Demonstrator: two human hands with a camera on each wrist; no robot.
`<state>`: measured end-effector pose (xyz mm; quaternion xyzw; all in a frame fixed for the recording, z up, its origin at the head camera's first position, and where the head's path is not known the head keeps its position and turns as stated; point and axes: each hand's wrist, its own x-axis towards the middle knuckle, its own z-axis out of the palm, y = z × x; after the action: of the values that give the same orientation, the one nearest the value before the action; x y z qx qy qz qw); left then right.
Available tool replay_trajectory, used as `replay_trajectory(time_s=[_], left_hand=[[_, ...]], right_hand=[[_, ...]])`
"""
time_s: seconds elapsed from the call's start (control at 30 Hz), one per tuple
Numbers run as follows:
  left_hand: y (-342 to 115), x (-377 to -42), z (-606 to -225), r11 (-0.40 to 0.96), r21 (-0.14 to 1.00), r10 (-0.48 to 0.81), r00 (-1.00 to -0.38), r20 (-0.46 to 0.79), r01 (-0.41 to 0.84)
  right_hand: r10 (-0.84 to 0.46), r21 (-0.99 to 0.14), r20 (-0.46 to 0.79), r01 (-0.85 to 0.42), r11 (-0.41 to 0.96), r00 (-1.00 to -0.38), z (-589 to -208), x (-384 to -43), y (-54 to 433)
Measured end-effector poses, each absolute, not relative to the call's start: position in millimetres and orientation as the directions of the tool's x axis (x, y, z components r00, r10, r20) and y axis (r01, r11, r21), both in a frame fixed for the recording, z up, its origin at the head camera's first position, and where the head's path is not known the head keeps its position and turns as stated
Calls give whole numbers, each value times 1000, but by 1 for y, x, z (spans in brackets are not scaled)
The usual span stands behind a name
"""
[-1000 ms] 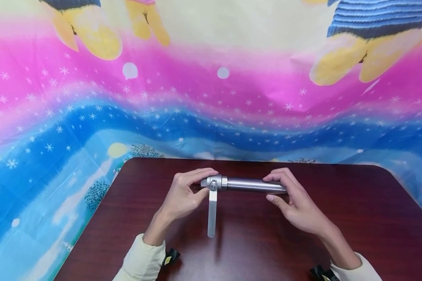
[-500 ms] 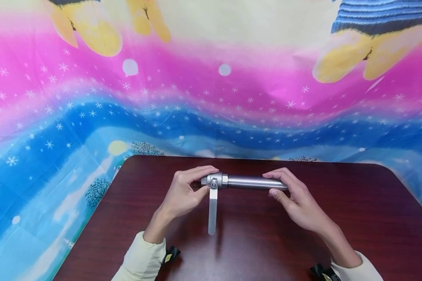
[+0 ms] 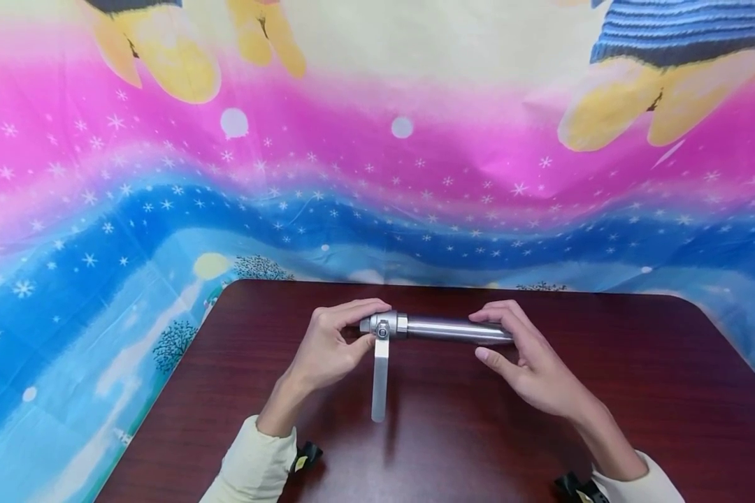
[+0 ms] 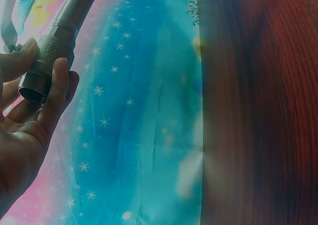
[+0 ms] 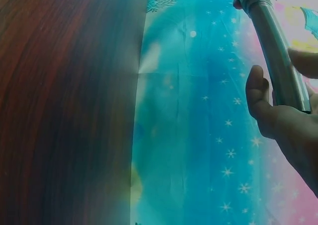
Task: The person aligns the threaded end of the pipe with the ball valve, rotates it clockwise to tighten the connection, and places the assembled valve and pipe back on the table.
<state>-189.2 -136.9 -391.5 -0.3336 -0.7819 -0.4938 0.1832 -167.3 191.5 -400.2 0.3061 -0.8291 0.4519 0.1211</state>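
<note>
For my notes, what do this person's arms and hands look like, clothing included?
The left hand and right hand wear no gloves. The left sleeve and right sleeve are pale cream. By the left cuff is a black device with a yellow patch.

I can read no words or numbers here; the raised marks (image 4: 52, 47) on the silver-grey, rounded metal valve body (image 4: 49, 56) are too small to make out.
</note>
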Motion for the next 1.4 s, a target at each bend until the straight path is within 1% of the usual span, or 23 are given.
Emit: replay_trajectory(time_s=[0.23, 0.33, 0.5, 0.83, 1.1, 1.4], left_hand=[[-136, -189, -392, 273, 664, 344, -715, 608, 696], [-136, -189, -391, 268, 657, 347, -707, 616, 705], [-138, -189, -392, 270, 643, 347, -695, 630, 717], [-137, -189, -391, 264, 647, 353, -695, 626, 716], [-137, -189, -391, 262, 643, 355, -692, 629, 719], [-137, -188, -391, 263, 653, 352, -701, 621, 710]], right_hand=[[-400, -610, 528, -662, 434, -749, -399, -169, 191], [-399, -594, 542, -673, 440, -740, -398, -169, 191], [-400, -603, 538, -670, 433, -742, -398, -169, 192], [-417, -656, 506, -651, 382, -755, -396, -168, 193], [-401, -643, 501, -640, 421, -767, -398, -166, 193], [-393, -618, 529, -659, 430, -752, -398, -167, 192]])
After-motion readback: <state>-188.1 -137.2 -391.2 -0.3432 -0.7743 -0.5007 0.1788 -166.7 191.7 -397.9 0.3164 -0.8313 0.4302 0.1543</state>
